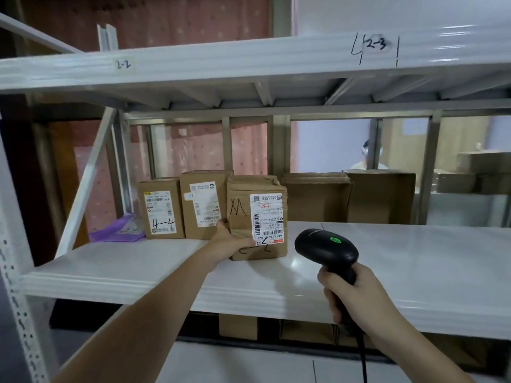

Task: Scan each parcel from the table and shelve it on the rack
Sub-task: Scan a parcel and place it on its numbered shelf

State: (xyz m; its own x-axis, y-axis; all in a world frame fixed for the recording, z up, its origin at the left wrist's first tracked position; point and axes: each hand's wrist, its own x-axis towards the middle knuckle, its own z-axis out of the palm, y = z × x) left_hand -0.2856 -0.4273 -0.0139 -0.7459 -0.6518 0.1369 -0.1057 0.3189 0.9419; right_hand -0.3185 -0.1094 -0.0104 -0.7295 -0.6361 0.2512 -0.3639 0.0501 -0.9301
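**Parcel set on the rack shelf, scanner held at the ready**

The left hand point(231, 242) reaches across the white metal rack shelf point(387, 261) and grips the lower left corner of a crumpled brown cardboard parcel point(257, 217), with the thumb lying on its front face. The parcel stands upright on the shelf, its bottom resting on the white surface, and it carries a white shipping label with barcodes and black marker strokes on the cardboard. It is the right-hand one of a row of three: just beside it on the left stands a taller brown cardboard box with a white label point(203, 204), and left of that a brown cardboard box marked "4-4" in black pen point(161, 208). A flat purple plastic mailer point(119, 229) lies at the far left end of the shelf.

The right hand point(356, 294) is clenched around the grip of a black handheld barcode scanner point(326, 248), whose head points toward the shelf and shows a green light on top; its black cable hangs down below the wrist. The scanner is near the parcel but apart from it.

Further right on the shelf, open-topped brown cardboard boxes point(348, 197) stand against the back. The shelf beam above point(249, 62) bears the handwritten marks "2-2" and "2-3".
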